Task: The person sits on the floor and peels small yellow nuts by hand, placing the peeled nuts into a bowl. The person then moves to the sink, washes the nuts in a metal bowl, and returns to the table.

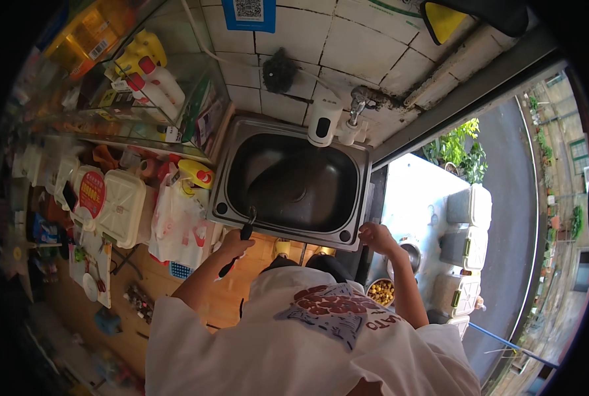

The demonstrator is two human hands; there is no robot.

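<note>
My left hand (236, 244) is closed on a black-handled tool (246, 231), whose metal end rests over the near left rim of the stainless steel sink (288, 235); the tool's exact kind is unclear. My right hand (377, 236) has its fingers curled by the sink's near right corner, and whether it grips anything there I cannot make out. A white water heater with a tap (322, 122) stands over the dark basin, beside a metal wall tap (357, 105).
Left are a glass shelf (136, 115) with bottles, lidded tubs (123, 198) and plastic bags (175, 224). Right is a metal counter (406, 191) with a bowl of yellow pieces (380, 292), a pot (406, 254) and several storage boxes (466, 247), beside an open window above a road (512, 171).
</note>
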